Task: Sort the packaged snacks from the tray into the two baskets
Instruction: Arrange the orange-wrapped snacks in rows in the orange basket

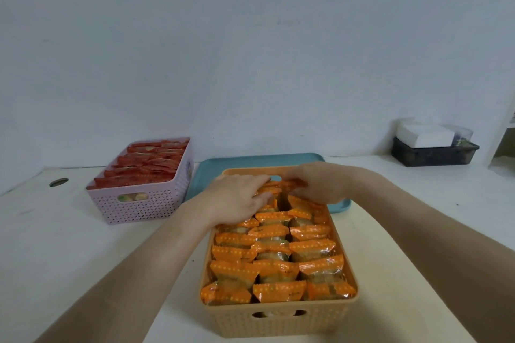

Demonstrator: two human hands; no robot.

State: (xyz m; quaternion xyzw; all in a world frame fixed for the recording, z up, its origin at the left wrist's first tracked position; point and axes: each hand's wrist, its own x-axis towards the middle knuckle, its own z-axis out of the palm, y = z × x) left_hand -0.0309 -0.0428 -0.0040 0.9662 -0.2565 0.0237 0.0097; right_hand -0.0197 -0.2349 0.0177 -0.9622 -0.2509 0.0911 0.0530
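An orange basket [278,326] stands in front of me, packed with rows of orange-wrapped snacks [278,267]. Both hands are over its far end. My left hand [237,198] lies palm down on the packets, fingers spread and lightly bent. My right hand [315,181] reaches in from the right, and its fingers curl round an orange packet [295,184] at the far row. Behind the basket lies the teal tray [206,175], mostly hidden. A pink basket [139,203] at the left holds red-wrapped snacks [147,164].
The white table meets a pale wall at the back. A round cable hole [58,182] sits at the far left. At the far right stands a dark box [434,154] with white paper on top. A white shelf edge shows at the right border.
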